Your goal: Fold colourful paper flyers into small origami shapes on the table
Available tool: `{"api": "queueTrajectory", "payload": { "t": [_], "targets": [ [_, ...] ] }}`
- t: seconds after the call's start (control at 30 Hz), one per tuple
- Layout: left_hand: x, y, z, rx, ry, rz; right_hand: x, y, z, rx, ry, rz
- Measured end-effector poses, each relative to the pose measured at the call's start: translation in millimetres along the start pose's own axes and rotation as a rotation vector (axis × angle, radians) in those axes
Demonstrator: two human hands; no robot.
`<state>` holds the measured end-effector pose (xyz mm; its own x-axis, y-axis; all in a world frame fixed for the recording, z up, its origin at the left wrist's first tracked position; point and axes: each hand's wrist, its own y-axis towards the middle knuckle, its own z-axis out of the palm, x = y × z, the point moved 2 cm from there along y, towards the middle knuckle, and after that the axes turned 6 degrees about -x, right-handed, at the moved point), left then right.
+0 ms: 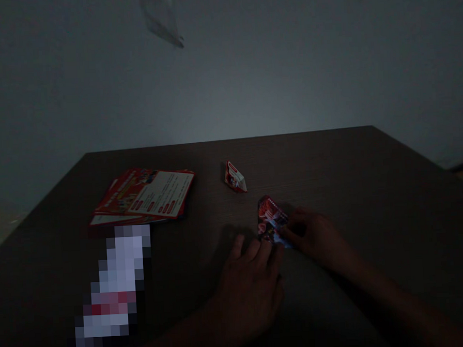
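A small folded sheet of printed paper (271,219), red and dark with some blue, lies on the table in front of me. My right hand (316,236) has its thumb and fingers pinched together at the sheet's right edge. Palm down, my left hand (252,281) rests at the near edge of the same sheet, fingers stretched out and somewhat apart. Its thumb is partly hidden in the dim light. Farther back stands a small folded paper piece (235,177), red and white with print, apart from both hands.
A stack of red and white printed leaflets (160,192) lies at the left of the dark wooden table (312,159). Nearer me is a long pale pixelated object (119,283). Behind the table rises a grey wall (250,79) with a clear plastic pouch (161,16).
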<state>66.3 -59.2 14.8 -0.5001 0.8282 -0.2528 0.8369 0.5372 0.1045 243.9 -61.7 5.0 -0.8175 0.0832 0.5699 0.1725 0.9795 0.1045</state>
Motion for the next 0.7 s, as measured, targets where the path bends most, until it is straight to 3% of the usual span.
{"api": "queueTrajectory", "payload": {
  "t": [0.7],
  "targets": [
    [0.0, 3.3, 2.3, -0.039, 0.063, 0.038, 1.5, -0.5, 1.2, -0.012, 0.006, 0.001]
  ]
}}
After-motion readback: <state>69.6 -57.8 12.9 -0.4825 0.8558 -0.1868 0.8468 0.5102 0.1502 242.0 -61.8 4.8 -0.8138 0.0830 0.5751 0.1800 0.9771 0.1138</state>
